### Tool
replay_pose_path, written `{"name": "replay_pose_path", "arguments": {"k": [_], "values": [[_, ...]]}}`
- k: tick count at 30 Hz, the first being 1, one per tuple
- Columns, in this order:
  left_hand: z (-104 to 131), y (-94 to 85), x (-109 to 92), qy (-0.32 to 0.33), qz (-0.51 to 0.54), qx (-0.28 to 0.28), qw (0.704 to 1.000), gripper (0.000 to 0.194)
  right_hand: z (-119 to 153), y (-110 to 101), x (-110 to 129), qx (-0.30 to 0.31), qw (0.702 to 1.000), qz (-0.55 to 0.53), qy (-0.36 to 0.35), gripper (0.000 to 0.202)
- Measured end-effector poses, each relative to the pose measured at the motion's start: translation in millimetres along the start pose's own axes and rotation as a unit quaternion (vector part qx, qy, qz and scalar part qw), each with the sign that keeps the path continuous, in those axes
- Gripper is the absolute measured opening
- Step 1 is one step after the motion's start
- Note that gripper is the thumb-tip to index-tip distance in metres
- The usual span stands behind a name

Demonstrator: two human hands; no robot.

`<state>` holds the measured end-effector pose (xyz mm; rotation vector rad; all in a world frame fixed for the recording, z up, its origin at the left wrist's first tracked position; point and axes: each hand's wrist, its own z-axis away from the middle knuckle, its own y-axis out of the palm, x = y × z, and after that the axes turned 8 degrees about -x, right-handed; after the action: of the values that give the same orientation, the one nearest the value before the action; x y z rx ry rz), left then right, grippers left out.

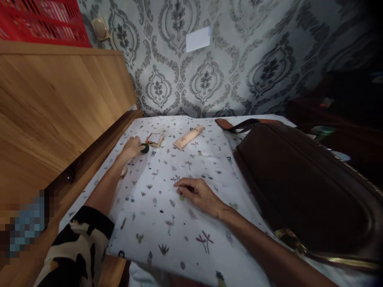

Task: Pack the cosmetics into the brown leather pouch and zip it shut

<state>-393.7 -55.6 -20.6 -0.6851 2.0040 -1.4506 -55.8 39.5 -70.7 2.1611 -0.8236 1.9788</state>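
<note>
My left hand is at the far left of the cloth-covered surface, its fingers closed on a small dark green round item; its exact kind is unclear. Just right of it lies a square compact with a glittery silver top and gold edges. Farther right rests a peach-coloured squeeze tube, lying at a slant. A small pale round object shows partly beside my left wrist. My right hand hovers low over or rests on the middle of the cloth, fingers loosely bent and apart, holding nothing visible.
White patterned cloth covers the surface. A large dark brown bag with a strap takes up the right side. Wooden furniture borders the left, with a red basket on top. Behind is a patterned wall.
</note>
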Motion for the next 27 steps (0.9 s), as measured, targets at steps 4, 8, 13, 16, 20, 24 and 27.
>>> {"name": "replay_pose_path", "arguments": {"k": [4, 8, 13, 16, 20, 24, 27], "values": [[15.3, -3.2, -9.1, 0.001, 0.011, 0.006, 1.0, 0.032, 0.0, 0.5, 0.0, 0.002, 1.0, -0.002, -0.001, 0.022], [28.9, -2.5, -14.5, -0.003, 0.02, -0.015, 1.0, 0.034, -0.6, 1.2, -0.6, 0.002, 1.0, -0.013, 0.001, 0.02], [40.5, 4.9, -18.7, 0.001, 0.036, -0.04, 0.999, 0.029, -1.4, 1.0, -1.3, 0.002, 1.0, -0.014, -0.001, 0.021], [46.0, 4.9, -21.1, 0.011, 0.053, -0.057, 0.997, 0.028, -1.2, 0.7, -0.4, 0.001, 1.0, -0.017, 0.001, 0.021], [49.4, -1.7, -23.4, 0.023, 0.077, -0.068, 0.994, 0.023, -1.1, 0.2, 1.4, 0.003, 1.0, -0.014, 0.0, 0.021], [52.1, -3.3, -26.9, 0.037, 0.097, -0.061, 0.993, 0.024, -0.9, 0.2, 2.6, 0.001, 1.0, -0.02, 0.007, 0.022], [60.2, 2.1, -31.6, 0.069, 0.112, -0.04, 0.99, 0.025, -1.2, 0.1, 2.1, -0.011, 1.0, -0.023, 0.019, 0.024]]}}
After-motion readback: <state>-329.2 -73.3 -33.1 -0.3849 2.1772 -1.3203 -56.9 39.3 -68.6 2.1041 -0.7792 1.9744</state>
